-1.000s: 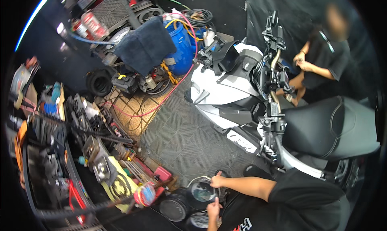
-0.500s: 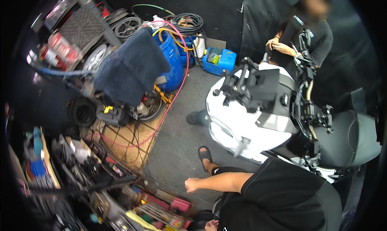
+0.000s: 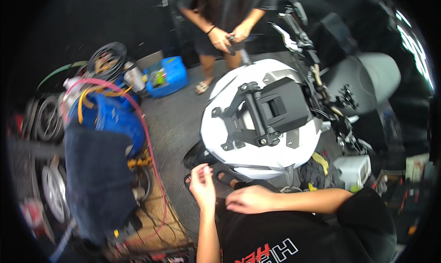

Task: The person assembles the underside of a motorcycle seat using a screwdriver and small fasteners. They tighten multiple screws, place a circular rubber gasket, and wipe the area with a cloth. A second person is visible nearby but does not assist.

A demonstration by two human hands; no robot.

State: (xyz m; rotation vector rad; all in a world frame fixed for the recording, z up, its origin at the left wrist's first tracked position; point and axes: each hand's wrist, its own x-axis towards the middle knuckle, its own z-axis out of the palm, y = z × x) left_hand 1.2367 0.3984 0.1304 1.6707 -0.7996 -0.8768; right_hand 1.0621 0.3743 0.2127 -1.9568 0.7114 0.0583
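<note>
My left hand (image 3: 202, 186) is raised in front of my body with its fingers bent. A small whitish thing (image 3: 207, 170) shows at its fingertips, too small and blurred to name. My right hand (image 3: 250, 199) is just right of it, back upward, fingers loosely bent and reaching left. I see nothing in it, though its underside is hidden. Both hands are apart from the motorcycle's white front fairing (image 3: 257, 164), which stands ahead. A black bracket (image 3: 257, 114) and a black panel (image 3: 287, 107) sit on top of this fairing.
Another person (image 3: 227, 15) stands beyond the motorcycle, both hands around a small dark object (image 3: 233, 45). Left are a blue barrel (image 3: 117, 120), a dark cloth (image 3: 98, 180), a pink hose (image 3: 154, 166) on the floor and a blue jerrycan (image 3: 177, 77). A white bin (image 3: 353, 171) stands right.
My view has swung left and down, so the motorcycle appears turned. My left hand has risen from the lower edge; my outstretched right arm has drawn in. The other person now holds a dark object.
</note>
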